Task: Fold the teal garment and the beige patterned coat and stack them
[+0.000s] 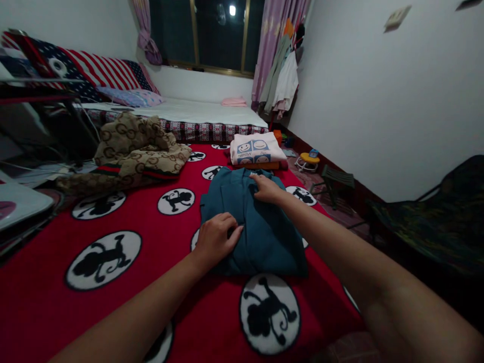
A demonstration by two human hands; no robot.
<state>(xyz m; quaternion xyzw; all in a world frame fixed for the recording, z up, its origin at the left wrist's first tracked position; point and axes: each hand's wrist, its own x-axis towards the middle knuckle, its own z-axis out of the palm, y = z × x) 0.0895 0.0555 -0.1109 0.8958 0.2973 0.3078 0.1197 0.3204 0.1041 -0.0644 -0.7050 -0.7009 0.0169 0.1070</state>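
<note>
A teal garment (pixel 260 232), looking like a jacket or shirt, lies folded on a red blanket (pixel 159 252) with black monkeys in white circles. On its left half rests my left hand (pixel 216 238), fingers curled and thumb tip close to the index finger at a fold of the cloth. My right hand (pixel 267 189) reaches to the far end near the collar, index finger stretched out on the fabric and thumb apart. Just beyond is a stack of folded clothes, a pale printed shirt (pixel 259 146) on top.
A brown patterned garment (pixel 139 151) lies heaped at the left, beside a white surface (pixel 26 204). Behind is a bed (pixel 196 112) under the window. Clothes (pixel 285 75) hang by the curtain. A yellow stool (pixel 308 159) and a dark chair (pixel 434 217) stand at the right.
</note>
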